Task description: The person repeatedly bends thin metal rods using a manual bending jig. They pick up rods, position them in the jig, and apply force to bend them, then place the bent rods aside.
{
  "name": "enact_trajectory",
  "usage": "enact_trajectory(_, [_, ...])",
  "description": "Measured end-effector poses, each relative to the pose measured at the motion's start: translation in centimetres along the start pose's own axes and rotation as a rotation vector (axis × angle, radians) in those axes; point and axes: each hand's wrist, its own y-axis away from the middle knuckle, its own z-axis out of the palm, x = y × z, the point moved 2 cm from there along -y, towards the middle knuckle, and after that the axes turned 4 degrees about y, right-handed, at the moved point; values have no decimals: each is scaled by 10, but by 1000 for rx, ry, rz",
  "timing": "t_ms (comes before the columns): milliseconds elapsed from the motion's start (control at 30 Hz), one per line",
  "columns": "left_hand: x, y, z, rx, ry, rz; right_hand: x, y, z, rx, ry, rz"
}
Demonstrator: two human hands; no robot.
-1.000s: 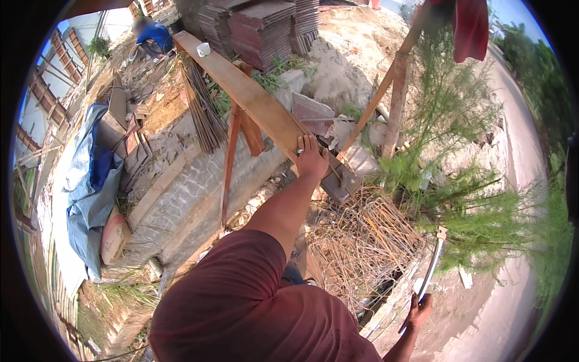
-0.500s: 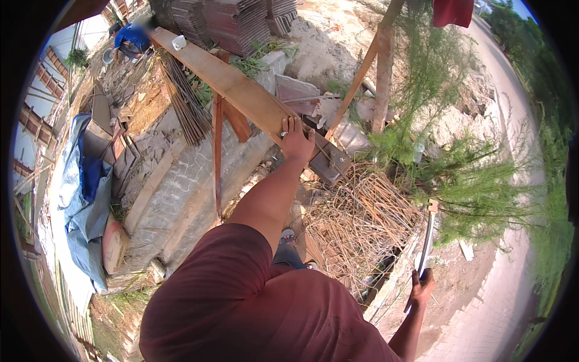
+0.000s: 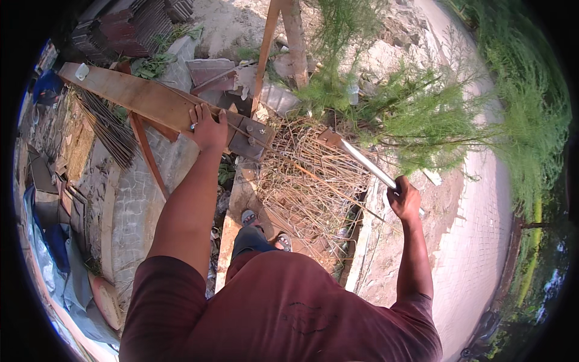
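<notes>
Silver metal bar with a brown head (image 3: 368, 161), clasped in the right grip (image 3: 405, 199), now slants above tangled rusty rods (image 3: 313, 187), nearer the brown wooden plank (image 3: 139, 93), within readier reach; the left grip (image 3: 209, 130) rests there, its hold hidden.

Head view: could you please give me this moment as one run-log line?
left hand: on plank | right hand: gripping tool | tangled rods: piled

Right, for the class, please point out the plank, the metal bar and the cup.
Plank (image 3: 134, 95): head view, middle of its broad face.
Metal bar (image 3: 369, 163): head view, its silver shaft.
Cup (image 3: 82, 72): head view, its white side.
</notes>
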Motion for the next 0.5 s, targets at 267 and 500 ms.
enact_trajectory(267, [1,3,-3,39,-31,13,-44,-84,40,-64,-22,-325])
enact_trajectory(500, [2,6,-7,34,57,3,-59,-172,93,-453,98,-415])
